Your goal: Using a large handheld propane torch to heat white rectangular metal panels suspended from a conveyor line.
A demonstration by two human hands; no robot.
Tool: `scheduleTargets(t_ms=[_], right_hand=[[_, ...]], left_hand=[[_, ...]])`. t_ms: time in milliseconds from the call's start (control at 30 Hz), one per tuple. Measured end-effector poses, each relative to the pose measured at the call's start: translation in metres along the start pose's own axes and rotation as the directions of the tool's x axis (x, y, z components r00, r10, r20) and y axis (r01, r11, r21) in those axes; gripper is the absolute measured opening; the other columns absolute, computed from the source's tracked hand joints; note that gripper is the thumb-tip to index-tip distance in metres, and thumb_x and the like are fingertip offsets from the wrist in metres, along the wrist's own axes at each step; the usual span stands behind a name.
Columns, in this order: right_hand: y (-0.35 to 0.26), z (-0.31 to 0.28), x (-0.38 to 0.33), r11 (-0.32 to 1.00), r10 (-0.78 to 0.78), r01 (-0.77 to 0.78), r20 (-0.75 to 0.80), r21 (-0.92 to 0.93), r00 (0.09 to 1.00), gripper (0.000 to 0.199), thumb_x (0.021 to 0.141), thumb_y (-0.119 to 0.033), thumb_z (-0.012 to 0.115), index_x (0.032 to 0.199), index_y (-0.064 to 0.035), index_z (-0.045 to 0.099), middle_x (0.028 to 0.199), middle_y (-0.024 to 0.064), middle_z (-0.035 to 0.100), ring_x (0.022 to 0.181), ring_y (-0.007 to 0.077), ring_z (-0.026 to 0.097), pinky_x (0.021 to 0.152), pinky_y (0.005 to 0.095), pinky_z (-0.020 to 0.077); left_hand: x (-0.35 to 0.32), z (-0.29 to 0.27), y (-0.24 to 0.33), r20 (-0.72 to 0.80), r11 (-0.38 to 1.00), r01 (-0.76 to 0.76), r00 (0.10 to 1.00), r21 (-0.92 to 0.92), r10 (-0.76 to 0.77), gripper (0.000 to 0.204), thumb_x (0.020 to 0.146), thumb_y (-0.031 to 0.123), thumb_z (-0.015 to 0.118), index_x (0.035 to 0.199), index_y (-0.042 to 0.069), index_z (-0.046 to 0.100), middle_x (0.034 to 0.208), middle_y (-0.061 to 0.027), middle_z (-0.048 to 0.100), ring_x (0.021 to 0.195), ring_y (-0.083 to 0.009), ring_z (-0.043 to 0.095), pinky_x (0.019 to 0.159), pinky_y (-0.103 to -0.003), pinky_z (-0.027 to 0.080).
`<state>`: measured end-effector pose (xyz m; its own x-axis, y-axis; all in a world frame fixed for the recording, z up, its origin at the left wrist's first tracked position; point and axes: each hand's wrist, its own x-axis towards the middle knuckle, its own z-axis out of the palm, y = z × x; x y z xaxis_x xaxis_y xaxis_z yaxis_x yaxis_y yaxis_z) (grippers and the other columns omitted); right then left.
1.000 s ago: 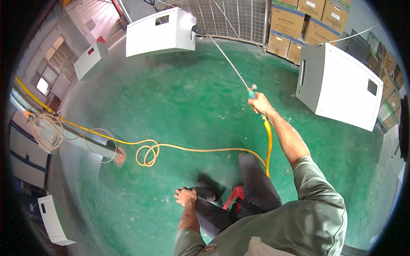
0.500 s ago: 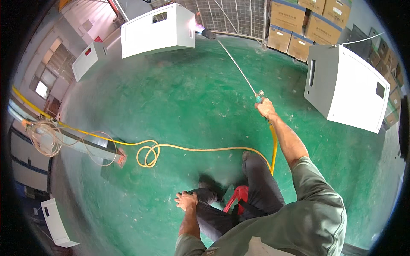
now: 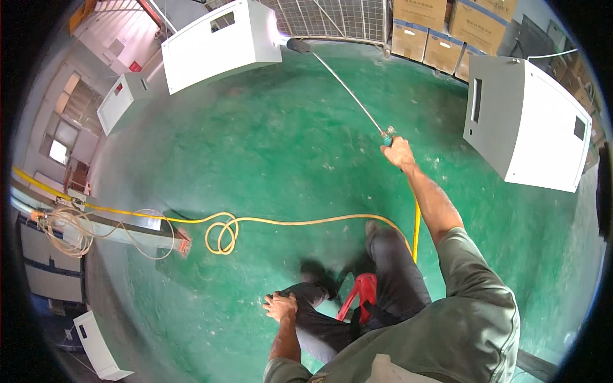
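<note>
My right hand (image 3: 399,153) is closed round the handle of a long gas torch (image 3: 348,88), arm stretched forward. A yellow hose (image 3: 313,223) trails from the handle. The torch's dark nozzle (image 3: 298,45) points at the right side face of a white metal cabinet (image 3: 207,56) at the far left. A pale violet-white glow shows between nozzle and cabinet, with a small gap between them. My left hand (image 3: 280,306) rests on my left knee with its fingers apart, holding nothing.
Another white cabinet (image 3: 550,124) hangs at the right; smaller white ones are at far left (image 3: 118,102) and lower left (image 3: 102,348). Cardboard boxes (image 3: 418,13) are stacked by a wire mesh cage (image 3: 332,19). The hose loops near a beam (image 3: 153,236). A red stool (image 3: 364,290) is beneath me.
The view has turned slightly, so most things sit a little differently. The torch nozzle stays close to the cabinet's side face, and its glow looks fainter. My left hand remains on the knee.
</note>
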<state>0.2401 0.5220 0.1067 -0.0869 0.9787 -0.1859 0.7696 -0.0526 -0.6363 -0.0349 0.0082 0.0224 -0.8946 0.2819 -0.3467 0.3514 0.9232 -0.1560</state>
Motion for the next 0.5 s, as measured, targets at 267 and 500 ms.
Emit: scheduleTargets(t_ms=[267, 500], right_hand=[[0.022, -0.010, -0.006, 0.998, -0.040, 0.042, -0.033, 0.047, 0.999, 0.044, 0.080, -0.033, 0.068, 0.107, 0.0022, 0.067, 0.104, 0.0284, 0.070, 0.104, 0.0448, 0.066, 0.093, 0.0498, 0.0517], [0.054, -0.023, -0.022, 0.997, 0.076, -0.077, -0.090, -0.007, 0.993, 0.048, 0.082, -0.035, 0.068, 0.119, -0.0039, 0.067, 0.118, 0.0264, 0.068, 0.114, 0.0428, 0.063, 0.099, 0.0485, 0.0511]], left_hand=[[-0.002, -0.003, 0.001, -0.005, 1.000, -0.010, 1.000, 0.029, 0.010, 0.057, 0.081, 0.051, 0.072, 0.125, 0.016, 0.066, 0.139, -0.0115, 0.047, 0.126, -0.0377, 0.046, 0.097, -0.054, 0.048], [-0.006, -0.005, -0.002, 0.009, 1.000, -0.007, 1.000, 0.012, 0.007, 0.056, 0.082, 0.050, 0.073, 0.126, 0.016, 0.065, 0.140, -0.0107, 0.045, 0.128, -0.0377, 0.045, 0.098, -0.053, 0.049]])
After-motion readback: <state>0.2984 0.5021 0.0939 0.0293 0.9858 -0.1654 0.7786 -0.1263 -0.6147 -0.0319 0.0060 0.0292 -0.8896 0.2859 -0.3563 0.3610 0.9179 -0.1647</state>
